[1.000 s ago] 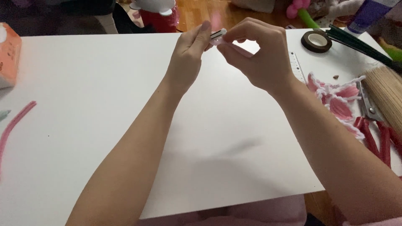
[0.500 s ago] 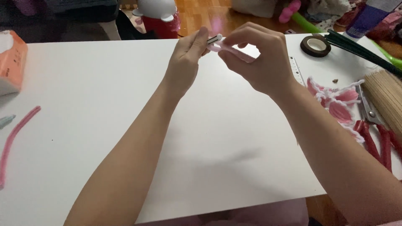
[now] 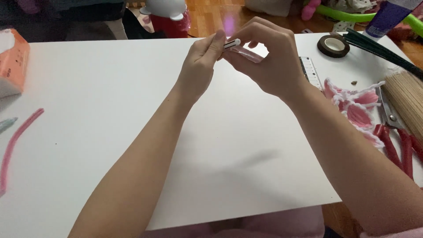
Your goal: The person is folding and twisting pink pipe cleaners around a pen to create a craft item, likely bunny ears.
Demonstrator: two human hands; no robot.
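Far left: an orange tissue pack [image 3: 12, 61] sits at the edge of the white board [image 3: 110, 110], and a pink pipe cleaner [image 3: 15, 145] lies loose below it, well apart from both hands.

Left hand: the left hand [image 3: 198, 70] is raised over the far side of the board, thumb and forefinger pinched on the end of a small white stick [image 3: 232, 43].

The piece: the white stick runs roughly left to right, tilted a little, straight into a pink strip [image 3: 246, 53] that the other hand holds. The work is held between the two hands, above the board, not resting on it.

Right hand: the right hand [image 3: 269, 61] is curled over, fingers closed around the pink strip. It covers most of the piece; how far the strip runs I cannot tell.

Nearer hand: both are on it, touching at the fingertips.

Right side: a clear ruler [image 3: 310, 70], a roll of brown tape [image 3: 333, 45], dark green stems [image 3: 379, 50], pink-and-white petals [image 3: 357, 110], scissors [image 3: 390, 117], bamboo skewers [image 3: 407, 101] and red pipe cleaners [image 3: 403, 152].

In the way: nothing sits between the hands and the board beneath them.
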